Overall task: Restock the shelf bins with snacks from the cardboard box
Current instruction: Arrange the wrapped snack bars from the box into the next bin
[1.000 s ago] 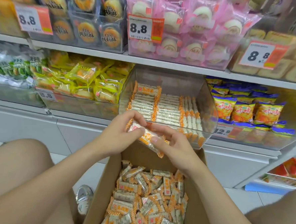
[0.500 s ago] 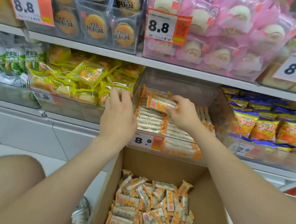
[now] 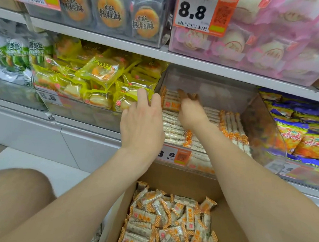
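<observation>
Fingers of your right hand curl onto the orange-checked snack packets in the clear bin, centre frame (too blurred to tell if they pinch one); on your left hand they lie straight, together. Release crooked and the rows skew.

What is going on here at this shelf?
A person is filling the clear bin with orange-and-white snack packs from the cardboard box below. The right hand reaches onto the stacked rows inside the bin; its fingers are blurred, so a grip cannot be confirmed. The left hand rests at the bin's left wall, beside the yellow packs. Many packs lie in the box.
</observation>
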The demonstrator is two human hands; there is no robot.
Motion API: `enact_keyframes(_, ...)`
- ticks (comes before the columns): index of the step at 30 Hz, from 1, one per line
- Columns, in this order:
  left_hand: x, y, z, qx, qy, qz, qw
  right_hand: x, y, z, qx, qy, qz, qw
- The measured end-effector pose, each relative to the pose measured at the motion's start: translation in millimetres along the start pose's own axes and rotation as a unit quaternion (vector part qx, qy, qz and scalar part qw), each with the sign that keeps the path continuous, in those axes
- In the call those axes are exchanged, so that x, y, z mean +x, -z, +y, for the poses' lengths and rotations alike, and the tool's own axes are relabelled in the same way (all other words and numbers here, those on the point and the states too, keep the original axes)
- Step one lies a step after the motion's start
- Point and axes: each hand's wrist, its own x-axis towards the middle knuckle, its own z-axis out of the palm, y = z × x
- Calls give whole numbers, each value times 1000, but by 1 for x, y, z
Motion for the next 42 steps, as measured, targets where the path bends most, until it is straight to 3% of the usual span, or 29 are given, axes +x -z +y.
enact_keyframes(5,-1,-2,1,6,-1,8,1000,0,-5,10,-103,6,-24,994)
enact_keyframes(12,-5,-2,-6,-1,-14,8,1000,-21,16,-3,-117,25,81,990)
enact_keyframes(16,-14,6,-12,-28,-38,0,999,-72,47,-15,90,27,122,988)
enact_keyframes(20,-37,25,-10,-65,-58,27,996,-156,67,-25,245,76,168,952)
enact_keyframes(23,-65,25,-10,-96,-13,-96,991,-202,49,-21,277,180,184,926)
enact_keyframes(26,-99,6,-10,-8,-24,-301,953,-221,6,-10,207,214,100,949)
enact_keyframes(29,-124,-31,-13,89,-63,-492,864,-225,-50,13,130,151,-125,972)
enact_keyframes(32,-142,-82,-25,87,-111,-614,777,-233,-100,50,101,58,-307,945)
enact_keyframes(34,-153,-112,-32,84,-124,-647,747,-239,-129,73,85,-6,-338,937)
enact_keyframes(37,-170,-144,-35,74,-91,-650,751,-245,-167,101,96,-125,-347,925)
enact_keyframes(40,-186,-176,-42,44,-31,-605,794,-248,-189,110,155,-182,-357,903)
enact_keyframes(42,-193,-197,-46,23,-11,-574,818,-248,-195,108,237,-227,-367,870)
